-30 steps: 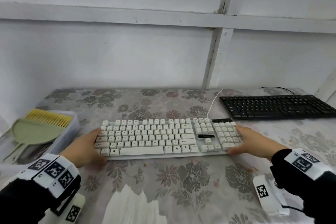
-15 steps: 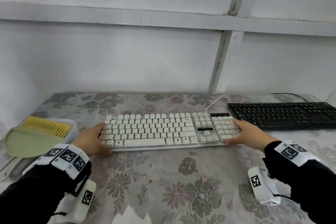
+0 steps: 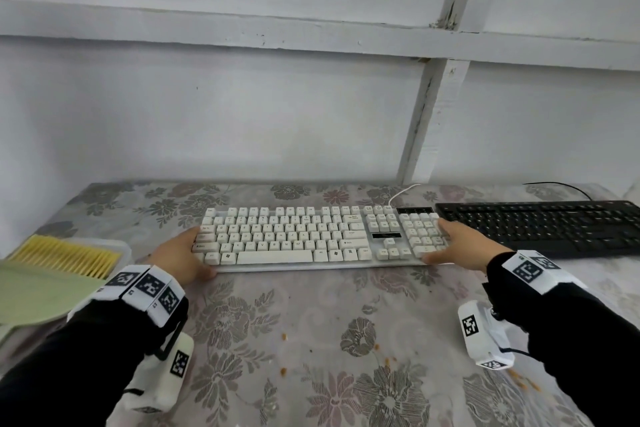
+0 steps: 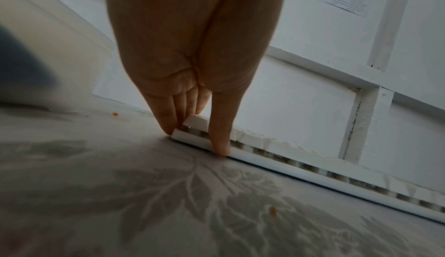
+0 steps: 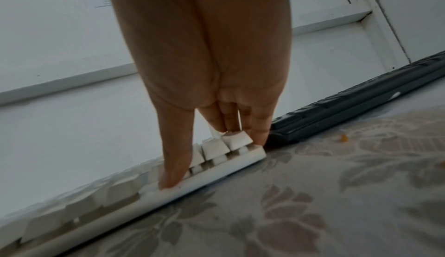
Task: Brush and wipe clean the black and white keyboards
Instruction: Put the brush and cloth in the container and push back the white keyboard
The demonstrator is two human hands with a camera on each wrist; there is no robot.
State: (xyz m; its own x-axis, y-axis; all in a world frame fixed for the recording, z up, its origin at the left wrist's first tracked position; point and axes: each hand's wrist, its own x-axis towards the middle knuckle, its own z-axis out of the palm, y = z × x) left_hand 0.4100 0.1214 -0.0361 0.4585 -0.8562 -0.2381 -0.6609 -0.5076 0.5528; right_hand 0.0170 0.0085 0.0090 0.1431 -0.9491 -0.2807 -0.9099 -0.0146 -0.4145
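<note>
Head view: white full-size plastic keyboard with pale keycaps (image 3: 311, 239) lying flat across the middle of the frame on the table (image 3: 311, 340) under a grey floral cloth; left hand (image 3: 176, 255) clamped on its left end, thumb at the near edge, fingers over the side; right hand (image 3: 457, 246) likewise on the number-pad end; both grips grasping the keyboard, neither released. Black flat keyboard with a thin black cable (image 3: 543, 227) at centre right, just beside the white one, perhaps touching, hard to tell. Yellow-bristled brush on a pale green dustpan (image 3: 65, 256) at the left edge, untouched. Orange crumbs (image 3: 284, 336) scattered across the lower middle of the cloth.

Left wrist view: left hand (image 4: 192, 61) filling the upper centre; thumb tip down on the near rail of the white keyboard (image 4: 313, 173), the other fingertips tucked at its corner; a crumb on the cloth low and right.

Right wrist view: right hand (image 5: 204, 71) in the upper centre; thumb on the front rail of the white keyboard (image 5: 120, 204), fingers behind the corner keys; black keyboard (image 5: 349, 109) close behind at right.

Likely risks: pushed further right, knocking the black keyboard; lifted or tipped, shedding more debris onto the cloth; white cable snagging at the rear; thin pinches slipping off the narrow rail.
</note>
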